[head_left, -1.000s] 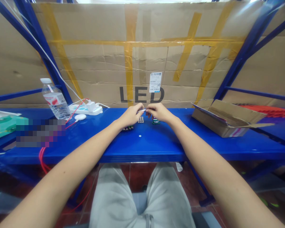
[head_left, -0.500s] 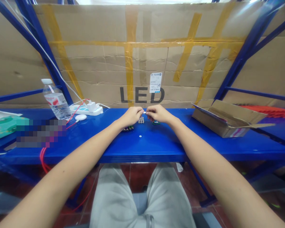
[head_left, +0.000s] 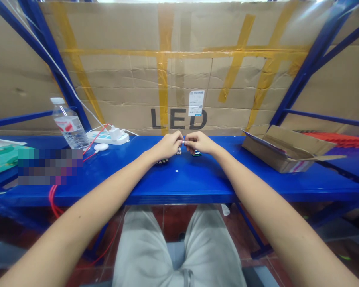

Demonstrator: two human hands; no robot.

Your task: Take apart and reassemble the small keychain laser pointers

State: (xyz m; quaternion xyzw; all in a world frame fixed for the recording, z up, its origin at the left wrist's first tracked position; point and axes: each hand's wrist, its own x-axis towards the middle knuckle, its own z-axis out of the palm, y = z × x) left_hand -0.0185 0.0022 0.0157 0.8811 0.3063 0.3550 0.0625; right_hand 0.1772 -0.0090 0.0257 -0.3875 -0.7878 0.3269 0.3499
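Note:
My left hand (head_left: 166, 145) and my right hand (head_left: 198, 142) meet fingertip to fingertip above the blue shelf (head_left: 179, 179). Both pinch a tiny pale piece (head_left: 184, 141) between them; it is too small to name. Under the hands lie a cluster of small silvery parts (head_left: 178, 151), a row of dark small parts (head_left: 162, 162) by my left wrist, and a green-and-dark item (head_left: 196, 153) below my right hand. A single white dot-like piece (head_left: 176, 171) lies nearer to me.
An open cardboard box (head_left: 283, 148) sits at the right. A water bottle (head_left: 69, 124), a white power strip (head_left: 109, 137) with red cables and a green packet (head_left: 2, 158) are at the left. A taped cardboard wall marked LED (head_left: 179, 71) closes the back.
The hands have drawn slightly closer together around the small piece; otherwise they stay in the same spot.

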